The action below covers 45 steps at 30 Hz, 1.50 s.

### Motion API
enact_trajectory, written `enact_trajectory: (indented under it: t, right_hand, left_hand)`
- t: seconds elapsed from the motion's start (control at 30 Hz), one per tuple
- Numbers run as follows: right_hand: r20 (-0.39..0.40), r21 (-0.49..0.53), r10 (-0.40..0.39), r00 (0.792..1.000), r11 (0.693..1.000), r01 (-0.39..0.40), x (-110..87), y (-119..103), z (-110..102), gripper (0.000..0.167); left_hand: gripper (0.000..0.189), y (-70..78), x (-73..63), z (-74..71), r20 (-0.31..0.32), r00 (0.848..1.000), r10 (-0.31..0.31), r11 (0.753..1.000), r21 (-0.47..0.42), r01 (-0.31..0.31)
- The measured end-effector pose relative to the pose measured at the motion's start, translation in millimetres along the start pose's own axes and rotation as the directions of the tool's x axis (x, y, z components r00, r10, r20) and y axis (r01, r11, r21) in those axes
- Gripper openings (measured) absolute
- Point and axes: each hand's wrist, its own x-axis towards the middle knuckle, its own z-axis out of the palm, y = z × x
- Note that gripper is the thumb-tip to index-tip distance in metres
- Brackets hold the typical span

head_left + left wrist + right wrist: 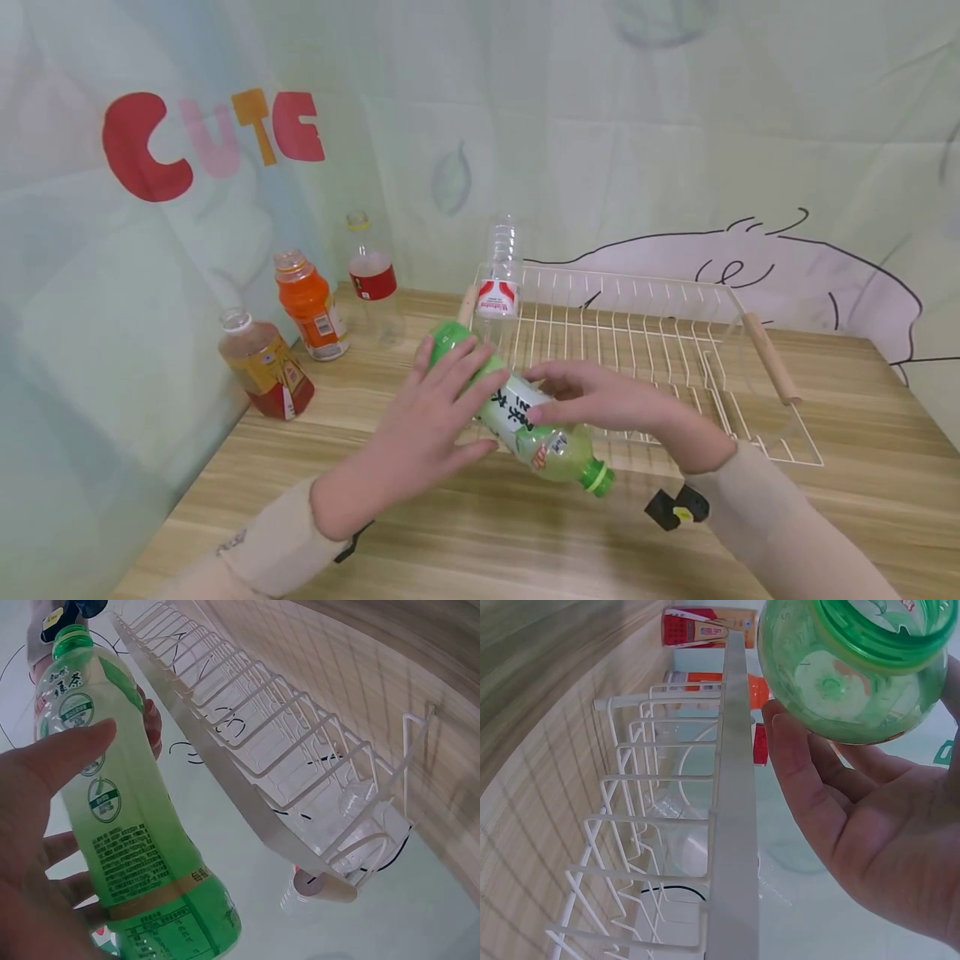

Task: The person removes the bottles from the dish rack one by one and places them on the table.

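Observation:
A green tea bottle (517,408) with a white-and-green label and a green cap (597,477) is held tilted in front of a white wire rack (645,333). My left hand (435,408) grips its base end, thumb on the near side, as the left wrist view shows. Nearer the cap, my right hand (600,398) holds the label part, with its thumb on the label. In the right wrist view the bottle's neck end (881,645) faces the camera, and right-hand fingers (799,776) bend against its side.
A clear bottle (498,296) with a red-and-white label stands at the rack's left end, by a wooden handle. Left on the table (360,400) stand a red-label bottle (373,279), an orange-label bottle (309,308) and a yellow-and-red-label bottle (264,367). Printed cloth hangs behind.

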Motion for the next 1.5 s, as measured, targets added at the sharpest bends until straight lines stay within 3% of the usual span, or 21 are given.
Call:
enact_trajectory:
  t: [0.2,0.53,0.93,1.3,1.5]
  right_hand:
    - [0.029,-0.007,-0.030,0.999,1.000,0.031,-0.4,1.3,0.2,0.060]
    - [0.061,-0.019,-0.057,0.997,0.998,0.058,2.1,2.6,1.8,0.061]
    - [0.074,-0.105,-0.052,0.996,0.993,0.060,3.6,1.1,0.6,0.061]
    - [0.054,-0.168,-0.043,0.998,0.984,0.052,6.9,-6.1,-1.2,0.060]
    - [-0.001,-0.128,-0.032,0.999,0.991,0.032,7.7,-12.9,-8.5,0.058]
  left_hand:
    - [0.078,-0.4,-2.1,4.5,-0.023,0.999,0.041,0.998,0.050,-0.039]
    - [0.071,0.9,-4.6,4.1,0.023,1.000,0.008,0.999,0.039,-0.009]
    - [0.069,-0.4,-5.9,4.0,0.024,0.999,0.026,0.999,0.044,-0.027]
    - [0.065,-4.1,-8.3,6.2,-0.033,0.999,0.001,1.000,0.026,0.000]
    - [0.064,-11.7,-9.9,4.3,-0.078,0.996,-0.042,0.998,0.041,0.046]
